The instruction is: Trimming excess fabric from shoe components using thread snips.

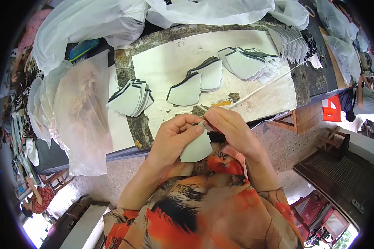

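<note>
Close to my body, over the table's near edge, my left hand (174,137) is closed on a white fan-shaped piece (197,148), thumb on its face. My right hand (230,124) is closed too, its thumb and fingertips pinched at the piece's upper corner, against the left fingertips. What lies inside that pinch is too small to make out. Just beyond the hands, a pair of overlapping stacks of similar dark-edged pieces (185,92) rests on a white sheet (153,62). A narrow white strip (266,85) slants across the sheet toward my right hand.
More fan-shaped pieces lie in a left stack (129,98) and a right pile (247,66). A tied bundle of grey-white pieces (289,43) sits far right. Clear plastic bags (81,108) cover the left and back. A wooden stool (289,121) stands beside the table, right.
</note>
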The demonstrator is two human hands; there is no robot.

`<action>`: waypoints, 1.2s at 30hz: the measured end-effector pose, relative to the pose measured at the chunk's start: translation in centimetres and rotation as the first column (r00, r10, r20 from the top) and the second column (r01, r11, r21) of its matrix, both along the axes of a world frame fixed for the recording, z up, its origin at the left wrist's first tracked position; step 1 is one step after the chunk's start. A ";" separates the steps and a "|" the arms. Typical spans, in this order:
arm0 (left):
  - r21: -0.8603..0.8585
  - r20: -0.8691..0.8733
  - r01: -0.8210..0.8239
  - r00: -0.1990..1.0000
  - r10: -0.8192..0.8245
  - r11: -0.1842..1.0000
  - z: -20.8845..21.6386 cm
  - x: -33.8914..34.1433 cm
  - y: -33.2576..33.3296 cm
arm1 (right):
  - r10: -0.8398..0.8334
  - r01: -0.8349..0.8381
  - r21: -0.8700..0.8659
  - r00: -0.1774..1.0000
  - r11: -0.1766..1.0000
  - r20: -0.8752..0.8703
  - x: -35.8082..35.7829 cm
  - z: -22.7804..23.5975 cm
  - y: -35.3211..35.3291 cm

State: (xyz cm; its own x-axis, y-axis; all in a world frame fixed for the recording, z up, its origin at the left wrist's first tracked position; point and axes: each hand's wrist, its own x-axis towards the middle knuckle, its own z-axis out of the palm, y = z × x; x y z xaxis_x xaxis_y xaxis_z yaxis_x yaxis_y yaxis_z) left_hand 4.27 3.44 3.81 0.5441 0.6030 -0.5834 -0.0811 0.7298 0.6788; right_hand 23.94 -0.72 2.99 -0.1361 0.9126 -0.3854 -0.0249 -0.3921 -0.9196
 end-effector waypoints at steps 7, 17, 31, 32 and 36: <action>0.321 -0.186 0.156 0.978 -0.099 0.934 0.2 -0.2 -0.1 | -0.039 0.038 -0.007 0.998 0.999 -0.039 0.2 1.3 0.1; 0.830 -0.549 0.456 0.772 0.320 0.321 -1.8 -0.4 4.7 | -0.509 0.505 0.063 0.855 0.861 0.100 3.8 1.3 2.4; 0.628 -0.466 0.247 0.879 0.102 0.738 -1.8 -1.9 2.2 | -0.799 0.618 0.519 0.356 0.591 0.485 6.3 0.6 3.7; 0.541 -0.465 0.273 0.885 0.013 0.796 -1.2 -2.0 1.8 | -0.750 0.617 0.428 0.519 0.660 0.410 5.7 1.4 3.0; 0.666 -0.678 0.552 0.729 0.097 0.502 -0.1 -1.6 1.0 | -0.191 0.160 0.151 0.957 0.976 0.219 2.9 1.9 0.1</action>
